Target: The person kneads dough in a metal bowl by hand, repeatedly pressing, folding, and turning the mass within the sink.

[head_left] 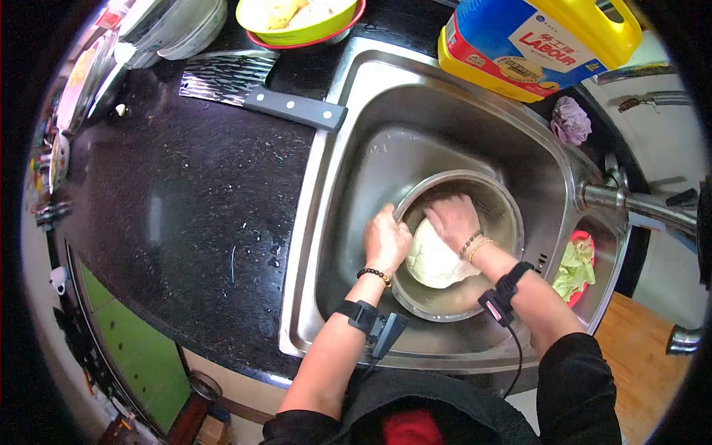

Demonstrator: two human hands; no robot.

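A round metal bowl [512, 215] stands inside the steel sink [356, 185]. In it lies a pale, rounded cabbage [434, 259], with what looks like water around it. My left hand [388, 241] is closed on the bowl's left rim, thumb side up by the edge. My right hand [454, 221] reaches into the bowl, its fingers curled over the top of the cabbage; the fingertips are partly hidden.
Left of the sink a cleaver [289, 106] lies on the black counter [178, 200], its handle end over the sink's rim. A yellow-blue detergent jug [519, 52] stands behind. Near the faucet [615, 199], a red basket [582, 241] holds pale green leaves. Bowls [196, 33] stand at upper left.
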